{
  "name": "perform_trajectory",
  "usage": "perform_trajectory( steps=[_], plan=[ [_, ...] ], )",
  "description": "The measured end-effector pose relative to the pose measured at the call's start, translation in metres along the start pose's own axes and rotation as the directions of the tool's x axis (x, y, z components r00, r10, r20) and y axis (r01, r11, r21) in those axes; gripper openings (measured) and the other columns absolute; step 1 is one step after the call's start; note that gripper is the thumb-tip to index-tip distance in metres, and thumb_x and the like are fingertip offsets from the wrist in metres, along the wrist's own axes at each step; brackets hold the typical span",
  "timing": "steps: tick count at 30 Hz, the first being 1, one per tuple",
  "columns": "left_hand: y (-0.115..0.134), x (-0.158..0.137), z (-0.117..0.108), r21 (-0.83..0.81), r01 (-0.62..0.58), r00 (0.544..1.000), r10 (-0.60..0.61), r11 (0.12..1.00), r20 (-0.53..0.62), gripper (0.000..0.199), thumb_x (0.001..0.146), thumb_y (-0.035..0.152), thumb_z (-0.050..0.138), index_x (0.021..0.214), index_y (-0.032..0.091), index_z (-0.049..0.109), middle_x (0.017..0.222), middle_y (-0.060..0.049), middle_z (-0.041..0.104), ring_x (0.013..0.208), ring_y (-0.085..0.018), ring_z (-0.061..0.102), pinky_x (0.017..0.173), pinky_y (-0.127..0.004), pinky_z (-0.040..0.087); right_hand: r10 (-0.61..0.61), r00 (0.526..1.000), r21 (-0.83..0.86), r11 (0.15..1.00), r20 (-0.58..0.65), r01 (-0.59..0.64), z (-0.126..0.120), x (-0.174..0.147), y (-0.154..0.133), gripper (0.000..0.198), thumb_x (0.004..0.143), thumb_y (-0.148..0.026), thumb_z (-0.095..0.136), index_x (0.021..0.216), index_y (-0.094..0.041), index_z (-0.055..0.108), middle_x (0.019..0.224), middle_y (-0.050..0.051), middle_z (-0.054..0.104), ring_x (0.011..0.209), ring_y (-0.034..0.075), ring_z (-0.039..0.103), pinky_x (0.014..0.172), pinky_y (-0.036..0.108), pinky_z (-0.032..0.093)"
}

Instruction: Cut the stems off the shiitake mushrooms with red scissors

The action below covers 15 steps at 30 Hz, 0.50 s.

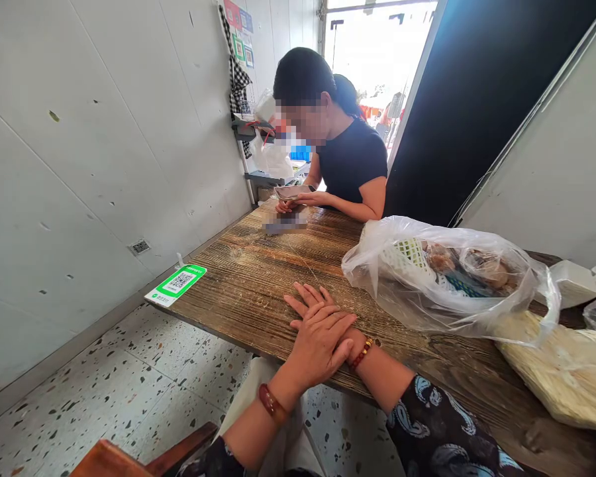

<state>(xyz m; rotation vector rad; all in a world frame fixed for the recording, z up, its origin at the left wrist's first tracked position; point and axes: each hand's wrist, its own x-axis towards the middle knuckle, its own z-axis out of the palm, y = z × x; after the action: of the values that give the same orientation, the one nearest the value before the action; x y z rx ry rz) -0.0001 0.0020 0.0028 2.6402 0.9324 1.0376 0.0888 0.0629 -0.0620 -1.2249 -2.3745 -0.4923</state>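
Observation:
My left hand (318, 339) lies flat across the back of my right hand, fingers stretched out and holding nothing. Beneath it, my right hand (312, 298) rests palm down on the wooden table (248, 285), with its fingers spread; part of it is covered by the left. A reddish-brown bangle (272, 403) circles the left wrist, and a bead bracelet (362, 352) the right. To the right of my hands sits a clear plastic bag (377, 291) with white foam netting (410, 257) and brownish items inside.
Across the table a person in a dark top (350, 159) holds a phone (295, 192). A green-and-white QR code card (179, 283) lies at the left corner. A bag of pale yellowish strips (566, 371) and a white box (571, 283) are on the right. A wooden chair (109, 460) is lower left.

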Motion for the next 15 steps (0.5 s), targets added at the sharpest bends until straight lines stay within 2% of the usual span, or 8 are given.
perform_trajectory(
  steps=[5,10,12,15],
  plan=[
    [0.000,0.000,0.000,-0.006,0.001,1.000,-0.001,1.000,-0.005,0.038,0.094,0.031,0.050,0.128,0.017,0.061,0.124,-0.009,0.070,0.120,-0.026,0.057,0.110,-0.048,0.036,0.010,1.000,0.009,1.000,-0.004,-0.010,-0.001,0.000,-0.001,0.055,0.100,-0.053,0.036,0.153,-0.038,0.034,0.162,0.001,0.033,0.145,0.019,0.030,0.119,0.041,0.015],
    [0.000,0.001,-0.001,-0.029,0.024,1.000,-0.024,0.999,0.007,0.039,0.093,0.031,0.052,0.129,0.020,0.061,0.124,-0.009,0.069,0.120,-0.027,0.058,0.111,-0.050,0.036,0.024,0.998,0.050,0.998,0.060,-0.027,-0.006,0.002,-0.001,0.052,0.102,-0.048,0.038,0.153,-0.038,0.034,0.163,-0.001,0.031,0.146,0.017,0.028,0.120,0.041,0.016],
    [-0.002,0.004,-0.003,-0.052,0.019,1.000,-0.018,0.998,0.019,0.041,0.091,0.031,0.055,0.130,0.021,0.060,0.124,-0.009,0.069,0.118,-0.027,0.059,0.111,-0.050,0.036,0.033,0.998,0.117,0.992,0.053,-0.039,-0.009,0.005,0.002,0.048,0.103,-0.044,0.037,0.151,-0.036,0.039,0.161,0.001,0.035,0.144,0.017,0.033,0.118,0.040,0.023],
    [-0.006,0.014,-0.008,-0.096,0.015,1.000,-0.015,0.995,0.003,0.046,0.089,0.031,0.059,0.133,0.021,0.057,0.127,-0.010,0.067,0.121,-0.027,0.057,0.110,-0.049,0.038,0.047,0.999,0.203,0.978,0.021,-0.050,-0.013,0.013,0.011,0.043,0.102,-0.038,0.044,0.143,-0.027,0.049,0.151,0.008,0.048,0.131,0.021,0.050,0.108,0.042,0.041]
  ],
)
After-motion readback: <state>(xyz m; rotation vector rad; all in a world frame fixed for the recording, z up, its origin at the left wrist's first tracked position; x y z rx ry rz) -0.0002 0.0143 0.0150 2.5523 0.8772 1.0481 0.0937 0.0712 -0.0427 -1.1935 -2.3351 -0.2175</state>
